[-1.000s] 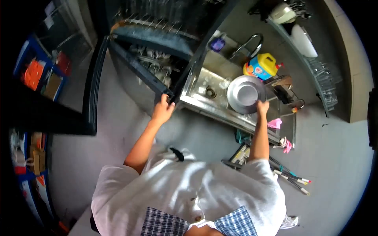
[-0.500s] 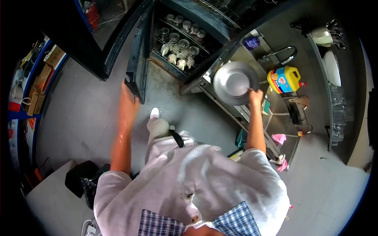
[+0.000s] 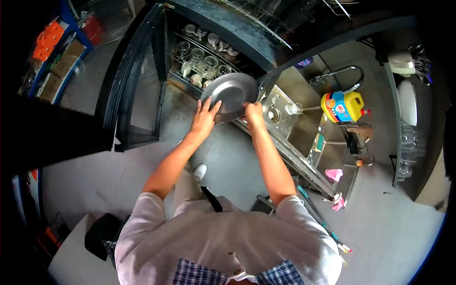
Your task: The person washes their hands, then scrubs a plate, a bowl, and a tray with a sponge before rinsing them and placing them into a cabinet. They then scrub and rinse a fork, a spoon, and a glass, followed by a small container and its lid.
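Observation:
My right hand (image 3: 253,114) is closed on the near right rim of a wide-rimmed metal bowl (image 3: 233,92), its thumb over the inner side. My left hand (image 3: 204,118) reaches the bowl's near left rim, with its fingers stretched and spread over the metal. Whether any of them curl under the rim cannot be seen. The bowl is held up in front of an open dark cabinet, hiding part of the lower cups. Inside the cabinet, glass cups (image 3: 210,61) and small white cups (image 3: 195,79) stand on wire racks.
The cabinet's dark-framed door (image 3: 137,95) stands open at the left. To the right is a steel sink (image 3: 304,128) with a clear glass (image 3: 294,109), a faucet (image 3: 344,71) and a yellow detergent jug (image 3: 342,107). A pink cloth (image 3: 334,175) lies by its near edge.
The bowl has moved left from over the sink to before the cabinet, in my right hand. My left hand has left the door and come to the bowl. The door is swung wider.

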`<action>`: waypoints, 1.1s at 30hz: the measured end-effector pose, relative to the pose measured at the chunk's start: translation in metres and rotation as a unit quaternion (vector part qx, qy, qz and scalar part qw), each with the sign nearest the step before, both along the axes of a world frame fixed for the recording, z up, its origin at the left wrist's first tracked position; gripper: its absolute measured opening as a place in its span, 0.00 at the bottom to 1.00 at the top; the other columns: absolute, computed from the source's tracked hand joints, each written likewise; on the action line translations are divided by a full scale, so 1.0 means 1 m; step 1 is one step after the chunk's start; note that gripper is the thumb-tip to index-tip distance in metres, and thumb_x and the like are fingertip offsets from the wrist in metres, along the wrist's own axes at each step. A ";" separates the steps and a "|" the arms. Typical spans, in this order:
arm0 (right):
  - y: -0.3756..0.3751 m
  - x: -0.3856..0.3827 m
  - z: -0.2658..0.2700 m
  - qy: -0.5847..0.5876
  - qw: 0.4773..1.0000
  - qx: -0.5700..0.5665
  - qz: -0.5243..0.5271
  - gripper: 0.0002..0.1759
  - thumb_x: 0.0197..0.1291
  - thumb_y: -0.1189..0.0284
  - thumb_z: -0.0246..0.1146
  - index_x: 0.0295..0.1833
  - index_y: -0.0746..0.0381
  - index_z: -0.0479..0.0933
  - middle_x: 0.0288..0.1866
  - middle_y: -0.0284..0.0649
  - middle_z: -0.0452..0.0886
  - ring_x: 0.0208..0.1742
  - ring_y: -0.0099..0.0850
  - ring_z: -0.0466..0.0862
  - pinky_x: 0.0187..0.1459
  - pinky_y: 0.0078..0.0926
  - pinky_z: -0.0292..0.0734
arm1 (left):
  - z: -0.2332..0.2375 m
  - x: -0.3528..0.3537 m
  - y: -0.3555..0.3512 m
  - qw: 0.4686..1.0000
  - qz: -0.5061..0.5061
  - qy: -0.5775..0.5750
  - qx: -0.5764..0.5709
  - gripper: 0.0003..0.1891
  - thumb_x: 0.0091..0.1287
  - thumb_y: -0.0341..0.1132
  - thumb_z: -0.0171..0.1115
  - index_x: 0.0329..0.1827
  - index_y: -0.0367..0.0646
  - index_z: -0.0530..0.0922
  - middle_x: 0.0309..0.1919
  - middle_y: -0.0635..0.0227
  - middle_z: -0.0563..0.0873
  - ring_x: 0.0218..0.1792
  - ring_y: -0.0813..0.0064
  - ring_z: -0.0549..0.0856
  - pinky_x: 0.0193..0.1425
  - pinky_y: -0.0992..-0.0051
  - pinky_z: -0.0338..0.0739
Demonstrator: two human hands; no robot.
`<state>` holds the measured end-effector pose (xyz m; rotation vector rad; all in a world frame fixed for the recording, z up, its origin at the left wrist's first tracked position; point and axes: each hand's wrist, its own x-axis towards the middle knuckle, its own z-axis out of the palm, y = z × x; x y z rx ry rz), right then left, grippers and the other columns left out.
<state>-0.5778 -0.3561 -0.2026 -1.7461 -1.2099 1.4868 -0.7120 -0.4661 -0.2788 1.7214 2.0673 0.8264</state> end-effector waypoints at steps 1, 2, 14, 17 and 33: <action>0.008 -0.003 0.005 0.019 1.000 -0.010 0.007 0.15 0.56 0.76 0.54 0.46 0.76 0.68 0.37 0.54 0.76 0.31 0.41 0.79 0.24 0.40 0.79 | -0.009 -0.007 0.015 0.999 -0.032 -0.010 0.003 0.34 0.54 0.24 0.59 0.66 0.62 0.66 0.68 0.53 0.61 0.59 0.40 0.70 0.60 0.57 0.71; 0.014 -0.004 0.008 0.037 0.999 -0.021 0.013 0.16 0.56 0.77 0.53 0.48 0.76 0.66 0.41 0.56 0.75 0.37 0.44 0.80 0.27 0.44 0.83 | -0.018 -0.012 0.028 0.998 -0.065 -0.021 0.005 0.33 0.55 0.24 0.59 0.65 0.64 0.67 0.68 0.53 0.61 0.57 0.42 0.72 0.59 0.58 0.73; 0.058 -0.028 -0.004 -0.107 0.991 0.053 0.064 0.15 0.59 0.76 0.51 0.45 0.79 0.67 0.38 0.55 0.77 0.31 0.43 0.83 0.24 0.38 0.85 | -0.025 -0.030 0.095 0.971 -0.191 -0.101 -0.100 0.35 0.61 0.29 0.54 0.69 0.74 0.57 0.63 0.39 0.65 0.49 0.44 0.79 0.54 0.58 0.76; 0.064 -0.020 -0.009 -0.083 0.993 0.033 0.077 0.17 0.60 0.75 0.51 0.49 0.78 0.63 0.38 0.55 0.76 0.31 0.43 0.83 0.25 0.39 0.85 | -0.035 -0.030 0.103 0.971 -0.209 -0.107 -0.056 0.31 0.64 0.33 0.51 0.69 0.75 0.58 0.60 0.38 0.68 0.48 0.45 0.80 0.54 0.58 0.76; 0.068 -0.041 -0.029 0.037 0.996 0.052 0.061 0.16 0.60 0.76 0.52 0.51 0.74 0.65 0.42 0.52 0.78 0.37 0.44 0.83 0.30 0.41 0.86 | -0.028 -0.059 0.090 0.995 -0.080 -0.026 -0.054 0.40 0.52 0.20 0.53 0.69 0.69 0.60 0.70 0.55 0.57 0.30 0.51 0.83 0.35 0.62 0.81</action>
